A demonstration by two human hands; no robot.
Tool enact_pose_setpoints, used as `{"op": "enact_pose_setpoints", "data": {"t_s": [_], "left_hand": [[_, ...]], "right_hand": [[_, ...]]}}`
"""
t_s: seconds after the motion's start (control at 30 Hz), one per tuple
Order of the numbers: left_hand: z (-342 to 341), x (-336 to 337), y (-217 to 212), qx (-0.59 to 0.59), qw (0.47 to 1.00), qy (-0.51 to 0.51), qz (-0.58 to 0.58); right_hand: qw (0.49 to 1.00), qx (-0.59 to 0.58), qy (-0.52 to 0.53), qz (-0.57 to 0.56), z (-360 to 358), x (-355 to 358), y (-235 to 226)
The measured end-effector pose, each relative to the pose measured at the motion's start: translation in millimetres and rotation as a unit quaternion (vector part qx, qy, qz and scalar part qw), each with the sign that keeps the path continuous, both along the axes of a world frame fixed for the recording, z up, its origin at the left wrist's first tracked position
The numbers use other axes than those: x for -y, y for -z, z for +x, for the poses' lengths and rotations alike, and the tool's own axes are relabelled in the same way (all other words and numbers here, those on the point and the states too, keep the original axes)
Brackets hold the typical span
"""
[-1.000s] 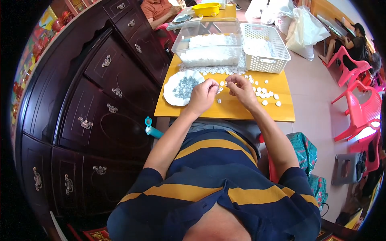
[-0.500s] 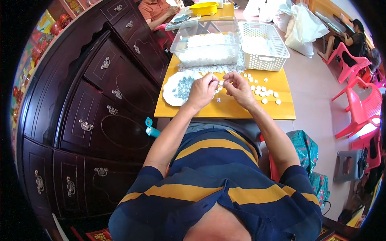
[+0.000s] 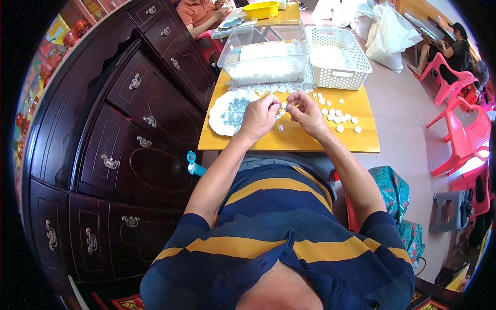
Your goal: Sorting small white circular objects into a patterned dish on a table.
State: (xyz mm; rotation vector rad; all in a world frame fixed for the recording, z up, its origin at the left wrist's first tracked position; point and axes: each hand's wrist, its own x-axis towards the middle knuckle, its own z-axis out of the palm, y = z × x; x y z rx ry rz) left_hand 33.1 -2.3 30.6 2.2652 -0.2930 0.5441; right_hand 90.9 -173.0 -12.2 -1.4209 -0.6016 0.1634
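My left hand (image 3: pixel 262 114) and right hand (image 3: pixel 308 114) curl narrow, gripping what I cannot tell, so I should bring them together gently, above the small white pieces (image 3: pixel 282 111) between them, toward the counter's (image 3: pixel 320 144) front edge.

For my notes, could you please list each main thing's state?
Left hand: closed, contents unclear
Right hand: fingers bent, grip unclear
Clear bin: lidless, partly filled
White basket: open-topped, upright
Scalloped plate: holding blue-grey pieces
Teal bottle: lid flipped open
Cabinet drawers: shut
Loose white pieces: scattered on table
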Motion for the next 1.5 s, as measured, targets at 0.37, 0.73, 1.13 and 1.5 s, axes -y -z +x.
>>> {"op": "enact_pose_setpoints", "data": {"t_s": [0.37, 0.73, 1.13, 1.5], "left_hand": [[1, 1, -3, -0.001, 0.999, -0.006, 0.047], [4, 3, -1, -0.002, 0.999, 0.000, 0.046], [41, -13, 11, 0.001, 0.988, -0.076, 0.132], [71, 1, 30, -0.072, 0.944, -0.080, 0.311]], "right_hand": [[1.000, 0.012, 0.011, 0.004, 1, -2, 1], [0.999, -0.010, 0.002, 0.047, 2, -4, 6], [0.994, -0.013, 0.095, 0.055, 21, 13, 10], [0.991, -0.010, 0.115, 0.071, 28, 14, 18]]}}
